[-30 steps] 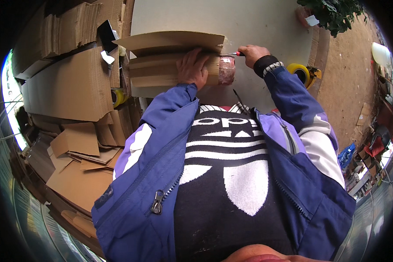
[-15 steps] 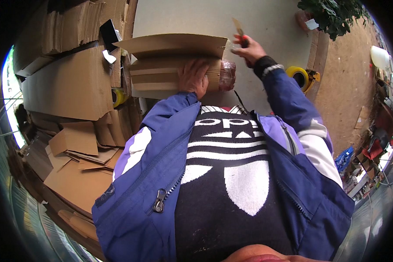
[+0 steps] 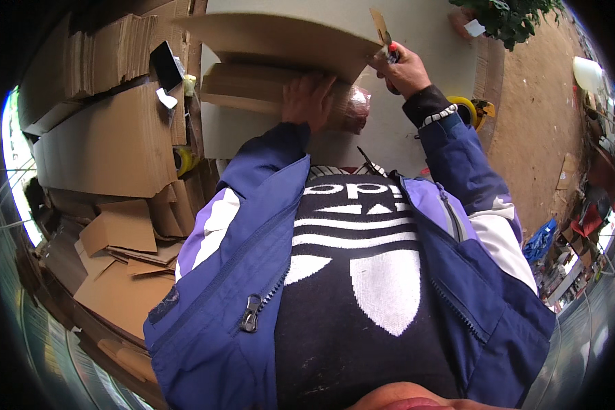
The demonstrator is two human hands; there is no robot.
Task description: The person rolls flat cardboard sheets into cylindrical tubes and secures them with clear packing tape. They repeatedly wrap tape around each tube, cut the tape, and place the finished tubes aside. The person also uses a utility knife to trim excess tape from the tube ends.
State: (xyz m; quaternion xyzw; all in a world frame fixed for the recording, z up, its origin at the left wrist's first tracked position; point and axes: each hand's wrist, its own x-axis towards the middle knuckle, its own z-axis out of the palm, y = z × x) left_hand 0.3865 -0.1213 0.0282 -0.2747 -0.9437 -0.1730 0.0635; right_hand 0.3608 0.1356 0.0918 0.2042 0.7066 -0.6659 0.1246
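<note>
I had my left hand (image 3: pixel 309 100) pressed flat, fingers spread, on a folded cardboard box (image 3: pixel 253 89) that lay on the pale worktop (image 3: pixel 417 27) in front of my chest. The hand was not gripping anything; it only held the cardboard down. Just to its right, touching the box's end, sat a roll of clear tape (image 3: pixel 354 109) with a reddish tint.

My right hand (image 3: pixel 402 68) was raised above and to the right of the left one, fingers closed around a cutter with a red handle (image 3: pixel 391 49), its tip up against the edge of a big cardboard flap (image 3: pixel 280 41). That flap stood lifted over the box, arching from the right hand across to the left, and a small cardboard tab (image 3: pixel 378 22) stuck up just above my right fingers. The two hands were near each other but apart, with the tape roll between them.

Beyond my right wrist lay a yellow tape roll (image 3: pixel 466 108) at the worktop's edge. To the left of my left hand, stacks of flattened cardboard (image 3: pixel 102 143) were piled high, with more loose sheets lower down beside my left elbow. Bare earth (image 3: pixel 533 123) showed to the right of the worktop.
</note>
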